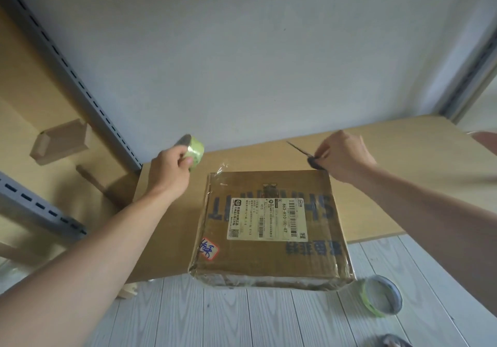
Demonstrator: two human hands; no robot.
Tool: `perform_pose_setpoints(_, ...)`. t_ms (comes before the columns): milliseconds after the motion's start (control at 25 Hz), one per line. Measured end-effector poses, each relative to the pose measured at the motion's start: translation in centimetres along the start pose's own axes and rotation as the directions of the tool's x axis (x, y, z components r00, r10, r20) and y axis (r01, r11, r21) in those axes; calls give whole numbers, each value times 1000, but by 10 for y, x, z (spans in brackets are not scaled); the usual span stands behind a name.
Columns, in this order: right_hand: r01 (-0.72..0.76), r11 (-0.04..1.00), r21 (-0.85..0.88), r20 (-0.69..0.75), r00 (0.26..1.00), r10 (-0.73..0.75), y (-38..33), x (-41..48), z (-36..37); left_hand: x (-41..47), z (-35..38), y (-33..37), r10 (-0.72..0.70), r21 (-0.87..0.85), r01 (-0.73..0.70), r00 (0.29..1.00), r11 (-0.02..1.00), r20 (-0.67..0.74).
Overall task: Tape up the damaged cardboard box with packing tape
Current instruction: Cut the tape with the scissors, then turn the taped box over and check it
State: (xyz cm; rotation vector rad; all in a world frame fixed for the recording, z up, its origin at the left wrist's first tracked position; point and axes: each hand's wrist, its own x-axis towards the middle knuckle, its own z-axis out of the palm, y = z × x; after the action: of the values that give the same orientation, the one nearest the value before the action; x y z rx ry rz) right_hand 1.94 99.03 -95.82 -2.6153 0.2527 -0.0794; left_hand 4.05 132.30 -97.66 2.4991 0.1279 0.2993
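Box [317,255] of brown cardboard sits flat on the pale wooden desk [403,136], right at its near edge, with the grey plank floor [215,314] showing in front of it. A white shipping label [266,219] is stuck across the top, and a small red-edged sticker [209,248] with blue handwriting sits near the near-left corner. Glossy clear tape covers the near edge and the left side, and a loose wisp of it [220,167] stands up at the far-left corner.

The left hand [169,174] is held up just beyond the box's far-left corner, its fingers curled round a green tape roll [194,151], thumb pressed on the green band. The right hand [344,158] is over the far-right corner, fingers bunched tight on the dark handles of scissors [298,149]. The blades read as one thin line pointing up and to the left, so they look closed. Neither hand touches the box.

A second green roll [366,297] lies on the floor just beside the box's near-right corner. Off to the left, past a grey slotted shelf upright [80,83], a small carton [60,142] rests on a shelf. A plain pale wall [242,50] rises behind the desk.
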Motion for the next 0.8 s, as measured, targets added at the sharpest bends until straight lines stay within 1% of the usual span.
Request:
perform_pose_setpoints(80, -91, 994, -57, 86, 992, 96, 29, 10, 10, -13, 9, -16, 27, 74, -32, 997, 997, 73)
perform_pose_setpoints(120, -103, 988, -111, 122, 986, 116, 42, 10, 16, -16, 15, -22, 46, 154, -61, 994, 986, 103)
perform_pose_setpoints(160, -107, 982, -158, 142, 981, 130, 52, 10, 23, -17, 20, -28, 58, 277, -98, 987, 956, 147)
perform_pose_setpoints(200, -106, 975, -193, 146, 980, 136, 59, 7, 30, -17, 26, -33, 78, 404, -150, 979, 903, 190)
perform_pose_setpoints(240, -91, 970, -227, 149, 981, 127, 65, 5, 35, -18, 31, -39, 83, 480, -185, 971, 858, 226)
perform_pose_setpoints(280, -72, 961, -266, 160, 980, 117, 68, 2, 40, -18, 36, -46, 80, 498, -205, 962, 843, 262)
perform_pose_setpoints(320, -55, 957, -286, 168, 980, 106, 67, 0, 43, -20, 38, -49, 70, 472, -206, 954, 857, 290)
perform_pose_setpoints(360, -64, 961, -269, 159, 981, 110, 61, 0, 42, -20, 38, -56, 62, 406, -183, 954, 895, 294)
perform_pose_setpoints(400, -97, 975, -199, 119, 985, 122, 51, 3, 38, -19, 36, -57, 48, 304, -132, 962, 944, 269)
perform_pose_setpoints(440, -125, 989, -82, 48, 990, 130, 34, 7, 31, -17, 31, -58, 21, 183, -64, 974, 981, 227)
perform_pose_setpoints(480, -117, 992, 49, -41, 992, 119, 13, 11, 22, -17, 24, -53, 8, 57, -19, 983, 998, 182)
perform_pose_setpoints(520, -68, 987, 148, -100, 992, 83, -12, 16, 13, -16, 17, -46, 8, -90, 5, 991, 996, 137)
perform_pose_setpoints(560, -1, 980, 197, -100, 995, 21, -37, 18, 7, -17, 9, -37, -6, -264, 39, 992, 964, 125)
perform_pose_setpoints(600, 62, 971, 231, -49, 997, -52, -63, 16, 6, -22, 3, -27, 5, -421, 75, 983, 904, 185)
perform_pose_setpoints(640, 86, 962, 260, 60, 993, -105, -89, 9, 11, -30, 0, -16, 50, -489, 100, 957, 866, 284)
perform_pose_setpoints(680, 62, 961, 270, 213, 969, -122, -112, 0, 20, -39, -1, -8, 108, -490, 96, 922, 866, 371)
perform_pose_setpoints(720, 20, 968, 249, 346, 932, -108, -129, -8, 30, -48, 1, -1, 150, -448, 64, 892, 892, 426)
perform_pose_setpoints(760, 9, 979, 202, 411, 907, -93, -141, -12, 43, -55, 6, 1, 166, -426, 45, 880, 903, 445)
perform_pose_setpoints(800, 27, 988, 150, 416, 905, -88, -149, -12, 54, -60, 12, 1, 158, -415, 50, 878, 909, 451)
